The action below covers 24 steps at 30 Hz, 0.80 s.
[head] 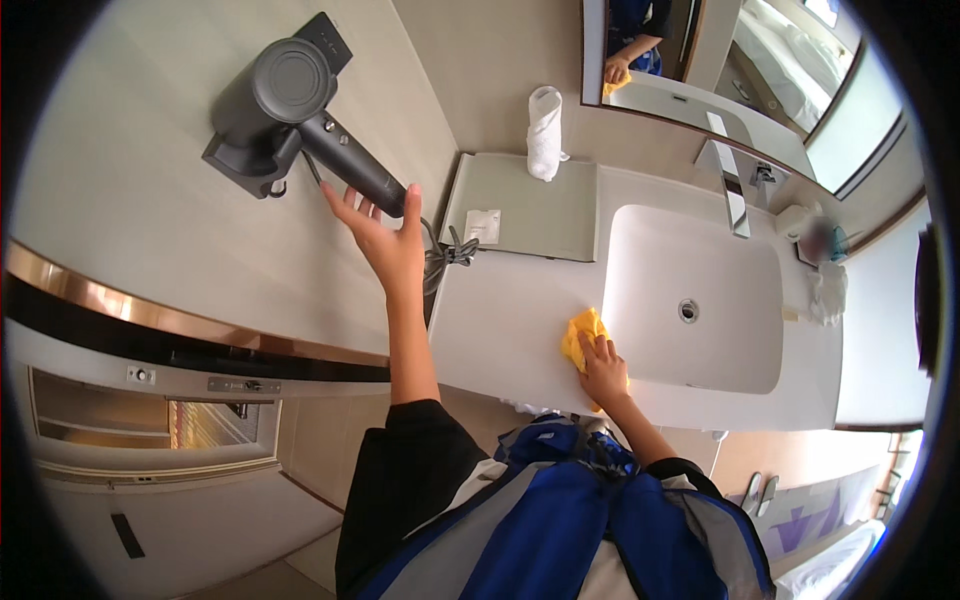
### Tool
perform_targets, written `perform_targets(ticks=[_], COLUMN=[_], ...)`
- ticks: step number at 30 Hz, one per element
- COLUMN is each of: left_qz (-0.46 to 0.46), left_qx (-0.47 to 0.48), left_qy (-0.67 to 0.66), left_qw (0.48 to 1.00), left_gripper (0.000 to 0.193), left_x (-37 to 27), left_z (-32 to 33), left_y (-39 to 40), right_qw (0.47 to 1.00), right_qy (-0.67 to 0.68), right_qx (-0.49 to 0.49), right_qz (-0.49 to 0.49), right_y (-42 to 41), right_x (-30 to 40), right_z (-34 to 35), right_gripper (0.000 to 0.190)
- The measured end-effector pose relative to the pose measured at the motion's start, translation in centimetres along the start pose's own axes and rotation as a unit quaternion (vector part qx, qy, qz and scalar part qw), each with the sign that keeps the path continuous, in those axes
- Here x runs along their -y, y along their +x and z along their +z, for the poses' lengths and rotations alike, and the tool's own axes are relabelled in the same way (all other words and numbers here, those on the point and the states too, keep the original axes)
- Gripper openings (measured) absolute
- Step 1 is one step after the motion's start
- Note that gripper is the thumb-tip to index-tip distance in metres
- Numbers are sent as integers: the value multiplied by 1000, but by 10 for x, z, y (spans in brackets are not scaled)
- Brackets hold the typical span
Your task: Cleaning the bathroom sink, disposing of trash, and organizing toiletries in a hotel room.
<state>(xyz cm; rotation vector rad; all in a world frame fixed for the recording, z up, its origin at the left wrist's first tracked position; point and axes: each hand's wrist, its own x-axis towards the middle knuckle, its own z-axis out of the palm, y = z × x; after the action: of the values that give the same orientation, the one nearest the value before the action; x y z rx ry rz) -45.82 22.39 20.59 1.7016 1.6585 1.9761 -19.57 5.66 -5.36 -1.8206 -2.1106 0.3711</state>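
Note:
At the upper left a dark grey hair dryer (289, 97) rests in its wall holder (244, 166), its handle slanting down to the right. My left hand (386, 236) is raised at the lower end of the handle, fingers spread, thumb beside its tip; whether it touches the handle I cannot tell. The dryer's bundled cord (448, 256) hangs right of my left wrist. On the white countertop (502, 322), just left of the washbasin (694, 345), my right hand (604, 371) presses on a crumpled yellow cloth (580, 334).
A grey-green tray (525, 202) at the counter's back left bears a white packet (482, 226) and a rolled white towel (544, 135). A chrome faucet (729, 176) reaches over the basin below a mirror (675, 97). Cups and a crumpled plastic bag (828, 292) stand at the right.

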Motion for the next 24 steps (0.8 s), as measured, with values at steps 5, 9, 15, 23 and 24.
perform_targets(ticks=[5,9,15,23,24], left_qz=[37,54,56,54,55], left_qx=[66,73,80,80,78], left_qy=[7,39,68,64,65], left_qw=[997,995,993,993,993], left_gripper=[85,83,80,75,75], left_x=[-8,-6,-2,7,7], left_z=[2,-3,-6,-11,-11], left_y=[11,18,24,26,25], right_qw=[1000,1000,1000,1000,1000], right_qy=[7,9,13,6,5], right_qx=[6,-17,8,-4,-5], right_qz=[-1,-16,-5,-11,-11], right_y=[-2,-1,-2,-4,-3], right_x=[-4,-2,-7,-5,-4], right_z=[-3,-8,-2,-3,-3], right_gripper=[74,68,71,68,67])
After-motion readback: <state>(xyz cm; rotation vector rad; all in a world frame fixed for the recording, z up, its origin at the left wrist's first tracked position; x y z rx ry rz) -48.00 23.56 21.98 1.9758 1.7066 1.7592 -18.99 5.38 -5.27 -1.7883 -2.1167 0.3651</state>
